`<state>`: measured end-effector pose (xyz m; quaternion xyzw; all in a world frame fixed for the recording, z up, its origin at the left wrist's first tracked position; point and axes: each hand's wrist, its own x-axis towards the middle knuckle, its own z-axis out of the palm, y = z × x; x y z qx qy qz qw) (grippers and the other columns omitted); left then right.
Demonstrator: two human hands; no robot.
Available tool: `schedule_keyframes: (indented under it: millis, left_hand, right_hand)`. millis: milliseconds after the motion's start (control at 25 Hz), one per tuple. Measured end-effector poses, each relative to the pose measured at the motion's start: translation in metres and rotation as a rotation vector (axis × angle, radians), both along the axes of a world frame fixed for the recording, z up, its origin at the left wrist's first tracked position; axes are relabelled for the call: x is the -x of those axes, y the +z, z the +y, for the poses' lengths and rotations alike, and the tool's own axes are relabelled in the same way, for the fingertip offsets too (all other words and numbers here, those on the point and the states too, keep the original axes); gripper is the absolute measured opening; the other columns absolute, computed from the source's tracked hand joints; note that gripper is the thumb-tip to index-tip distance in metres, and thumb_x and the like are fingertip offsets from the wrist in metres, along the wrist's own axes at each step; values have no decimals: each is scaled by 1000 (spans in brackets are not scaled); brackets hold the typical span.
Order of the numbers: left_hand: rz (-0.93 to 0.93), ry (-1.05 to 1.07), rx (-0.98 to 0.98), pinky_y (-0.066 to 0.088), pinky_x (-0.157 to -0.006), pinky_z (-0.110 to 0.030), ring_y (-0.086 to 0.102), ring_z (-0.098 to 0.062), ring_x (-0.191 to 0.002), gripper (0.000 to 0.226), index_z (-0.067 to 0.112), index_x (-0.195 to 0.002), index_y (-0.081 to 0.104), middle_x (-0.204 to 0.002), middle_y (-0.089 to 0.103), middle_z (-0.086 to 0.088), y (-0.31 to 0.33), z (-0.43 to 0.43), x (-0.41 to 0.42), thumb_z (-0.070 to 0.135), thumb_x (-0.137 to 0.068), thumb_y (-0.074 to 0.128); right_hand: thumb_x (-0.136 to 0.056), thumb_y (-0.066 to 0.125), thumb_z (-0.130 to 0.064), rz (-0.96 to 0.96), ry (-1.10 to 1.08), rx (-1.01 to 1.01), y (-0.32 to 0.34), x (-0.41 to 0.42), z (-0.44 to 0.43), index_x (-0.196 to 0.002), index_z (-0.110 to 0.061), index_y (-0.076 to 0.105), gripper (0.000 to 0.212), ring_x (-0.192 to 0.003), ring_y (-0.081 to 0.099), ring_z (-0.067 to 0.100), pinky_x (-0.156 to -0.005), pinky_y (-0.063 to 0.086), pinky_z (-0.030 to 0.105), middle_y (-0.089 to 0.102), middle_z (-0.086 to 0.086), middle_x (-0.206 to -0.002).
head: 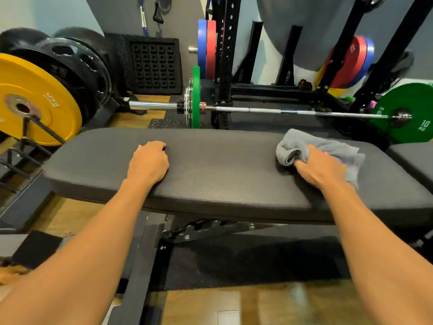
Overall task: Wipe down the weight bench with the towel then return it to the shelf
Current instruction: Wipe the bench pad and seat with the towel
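Bench (222, 170): black padded top, lying crosswise in view, on a black frame over a wood floor.
Towel (328, 146): grey, bunched, on the bench top toward its right end, nearer the far edge.
Right hand (321, 168): palm down on the towel, fingers spread and pressing it to the pad; thumb tucked into a fold at the towel's left.
Left hand (148, 161): resting on the bench top left of centre, fingers curled together in a loose fist, holding nothing.
Barbell (257, 110): beyond the far edge, green plates at both ends.
Yellow plate (35, 99): far left, on a rack.
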<state>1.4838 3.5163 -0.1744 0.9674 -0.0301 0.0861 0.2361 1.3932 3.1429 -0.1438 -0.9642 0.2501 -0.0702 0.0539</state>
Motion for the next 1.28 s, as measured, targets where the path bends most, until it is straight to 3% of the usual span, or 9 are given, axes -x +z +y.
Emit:
schedule_keyframes:
  millis: [200, 360, 560, 680, 840, 920, 1080, 1160, 1280]
  left_hand:
    - [-34, 27, -11, 46, -91, -51, 52, -44, -121, 34, 16, -121, 60, -128, 62, -15, -6, 8, -7, 15, -94, 40]
    - [-44, 66, -6, 45, -76, -47, 57, -47, -108, 24, 16, -108, 64, -114, 68, -20, -7, 11, -15, 15, -91, 46]
    - [-77, 13, -115, 41, -101, -54, 56, -42, -115, 33, 11, -119, 64, -123, 66, -16, 4, -25, -7, 24, -95, 47]
    - [-82, -184, -133, 33, -102, -53, 56, -36, -114, 31, 13, -113, 66, -122, 67, -10, 14, -89, 5, 30, -96, 46]
    - [-64, -303, -180, 24, -111, -57, 48, -29, -127, 39, 23, -128, 58, -135, 59, -1, 4, -137, 11, 37, -97, 40]
    - [-115, -269, -210, 25, -112, -56, 47, -28, -130, 40, 24, -131, 56, -139, 57, 0, -3, -131, 6, 36, -97, 39]
    - [-99, -248, -172, 31, -107, -58, 54, -32, -122, 33, 27, -121, 62, -128, 65, -3, 3, -132, 10, 31, -96, 40]
    - [-121, -252, -171, 34, -104, -57, 56, -34, -116, 31, 23, -119, 63, -122, 67, -7, 6, -137, 12, 25, -96, 43]
    - [-115, -230, -168, 31, -108, -58, 55, -32, -121, 34, 21, -126, 61, -132, 63, -6, 9, -137, 13, 24, -96, 46]
  right_hand:
    - [-92, 47, -39, 33, 455, -136, 2, -58, 206, -139, -18, 41, 51, -142, 30, 37, -109, 18, 71, 44, 8, -150]
    - [-94, 48, -33, 18, 731, -134, 5, -52, 210, -143, -22, 39, 51, -142, 32, 30, -112, 18, 65, 46, 4, -149]
    - [-85, 40, -48, -92, 428, -100, -3, -9, 38, -119, -32, 52, 40, -120, 52, 32, -91, 42, 51, 63, 2, -124]
    - [-85, 43, -52, -61, 124, -72, 1, 37, -58, -130, -32, 51, 50, -127, 48, 36, -97, 42, 51, 60, 9, -133]
    - [-87, 46, -47, -35, -197, -13, 7, 58, -90, -131, -22, 54, 51, -124, 50, 40, -98, 42, 53, 60, 16, -133]
    - [-87, 46, -43, -45, -147, 17, 3, 39, -40, -128, -20, 55, 48, -123, 51, 41, -99, 41, 55, 61, 15, -132]
    - [-94, 46, -41, 16, 349, -73, -5, -7, 83, -145, -21, 36, 56, -145, 24, 35, -111, 19, 64, 38, 4, -154]
    - [-92, 48, -38, -5, 482, -126, 6, -21, 73, -138, -23, 45, 48, -142, 30, 32, -108, 24, 63, 45, 2, -149]
    - [-85, 46, -40, -75, 291, -80, 5, -15, -35, -120, -23, 55, 40, -126, 48, 33, -99, 39, 55, 60, 5, -132]
